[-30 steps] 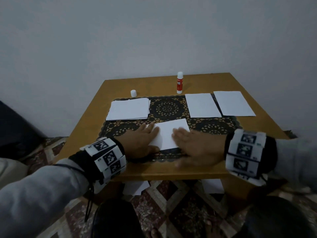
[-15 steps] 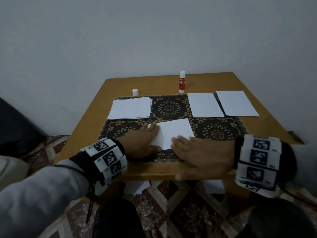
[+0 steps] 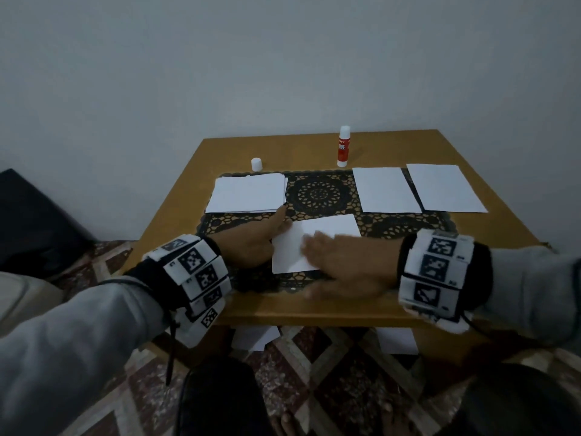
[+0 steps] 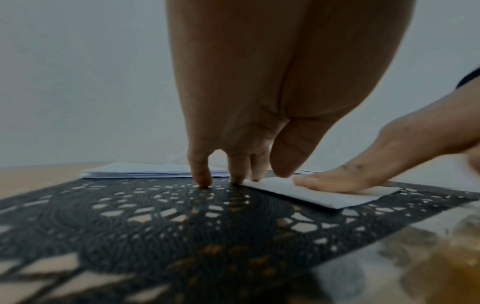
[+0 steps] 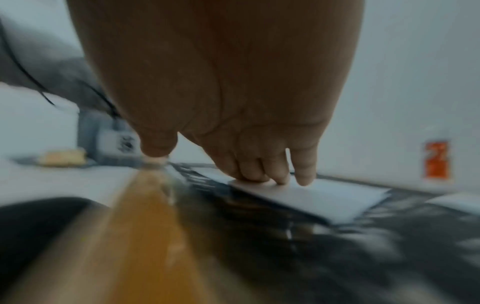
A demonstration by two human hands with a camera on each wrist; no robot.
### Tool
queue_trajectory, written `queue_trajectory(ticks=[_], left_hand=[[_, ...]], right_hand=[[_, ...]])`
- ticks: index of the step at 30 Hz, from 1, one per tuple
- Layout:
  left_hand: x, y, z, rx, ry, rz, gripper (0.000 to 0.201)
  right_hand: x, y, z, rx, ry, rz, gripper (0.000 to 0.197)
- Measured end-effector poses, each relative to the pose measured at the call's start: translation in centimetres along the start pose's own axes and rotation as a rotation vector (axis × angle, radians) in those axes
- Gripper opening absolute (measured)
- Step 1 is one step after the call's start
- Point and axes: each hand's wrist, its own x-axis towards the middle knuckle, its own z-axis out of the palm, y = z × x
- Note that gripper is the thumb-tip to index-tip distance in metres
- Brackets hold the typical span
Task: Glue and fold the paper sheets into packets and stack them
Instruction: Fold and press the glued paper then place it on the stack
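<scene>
Folded paper packet [image 3: 314,243] on black lace mat [image 3: 317,193] — right hand [image 3: 342,265] flat on top, fingers straight; left hand [image 3: 251,243] fingertips [image 4: 201,176] at its edge — extended.

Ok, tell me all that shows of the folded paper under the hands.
The folded paper is plain white, thin, doubled over so a layered edge shows in the left wrist view. It lies flat and slightly askew on the black lace mat, near the table's front edge. The right hand presses its straight fingers on top; the left hand touches its left edge with its fingertips. No glue shows on it.
</scene>
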Motion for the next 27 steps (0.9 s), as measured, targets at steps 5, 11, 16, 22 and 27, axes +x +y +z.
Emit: queue_trajectory(ticks=[5,11,16,22,27], left_hand=[[-1.6,2.1,0.5,0.127,-0.007,-0.006,0.075],[-4.0,6.6,2.6,0.338,-0.186,0.182,0.073],[-1.0,5.1,1.3,0.4,-0.055,0.038,0.072],[-2.1,5.6,2.1,0.33,-0.156,0.21,0.073],[-3.4,3.7,2.8,0.452,-0.12,0.099,0.086]], right_hand=[[0.4,2.2,-0.4,0.043,0.029,0.095,0.082],[-0.7,4.2,-0.1,0.0,0.044,0.164,0.064],[-0.7,4.6,0.1,0.003,0.032,0.179,0.066],[-0.8,4.8,0.0,0.016,0.078,0.168,0.067],[-0.9,4.9,0.4,0.049,0.078,0.166,0.067]])
